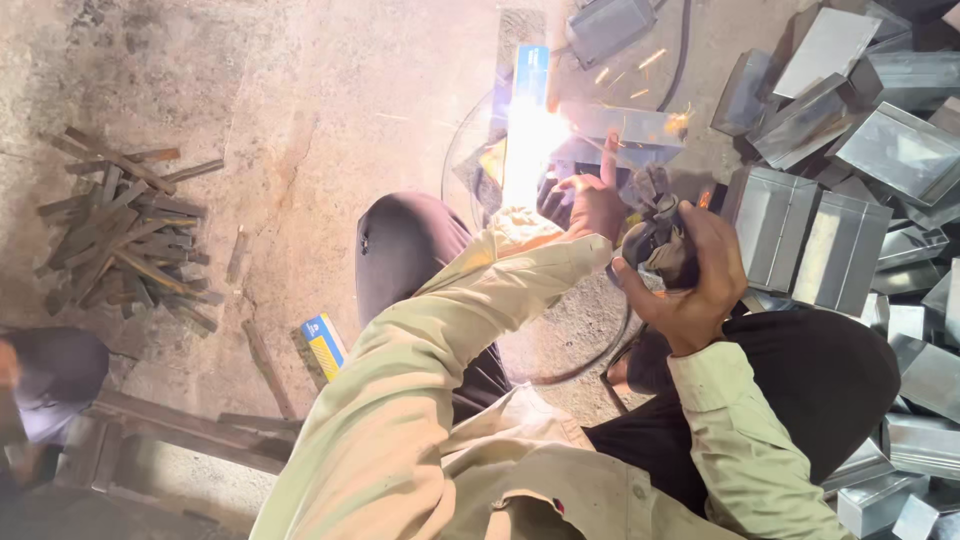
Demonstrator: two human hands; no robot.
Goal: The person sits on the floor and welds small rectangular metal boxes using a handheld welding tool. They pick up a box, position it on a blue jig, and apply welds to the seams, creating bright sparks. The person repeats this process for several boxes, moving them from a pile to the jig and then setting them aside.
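My right hand is closed around a dark, cloth-wrapped welding holder just right of centre. A bright white arc burns at a folded sheet-metal piece on the floor, throwing sparks. My left hand rests on that piece beside the arc, its fingers curled on the near edge and the index finger pointing up along it. Glare hides the spot where the holder's tip meets the metal. Both sleeves are pale khaki, and my dark-trousered knees are bent below.
Many grey sheet-metal boxes are piled along the right side. A heap of short metal strips lies at the left. A small blue and yellow carton lies on the concrete floor. Another person sits at the far left. A cable runs off the top.
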